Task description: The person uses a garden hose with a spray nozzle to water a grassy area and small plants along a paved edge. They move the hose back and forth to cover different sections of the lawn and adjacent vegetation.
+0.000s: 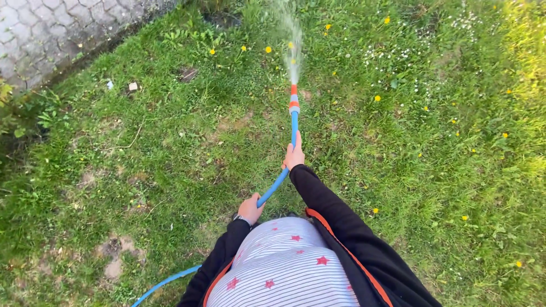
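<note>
Just ahead of the right hand [294, 156], gripping the blue hose [277, 183], sits the spraying nozzle [293, 98]; left hand [250, 209] clenches it further back (looks light, floppy, probably slick).

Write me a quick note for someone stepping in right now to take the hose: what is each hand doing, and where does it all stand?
Right hand: gripped on the blue hose, behind the orange and grey nozzle.
Left hand: gripped on the hose lower down, near the body.
Hose trails off behind to the left.
Water spray is on, falling on grass with yellow flowers, short of the paving.
Done: cannot tell which patches are wet.
Left: bare patches sit lower left.
</note>
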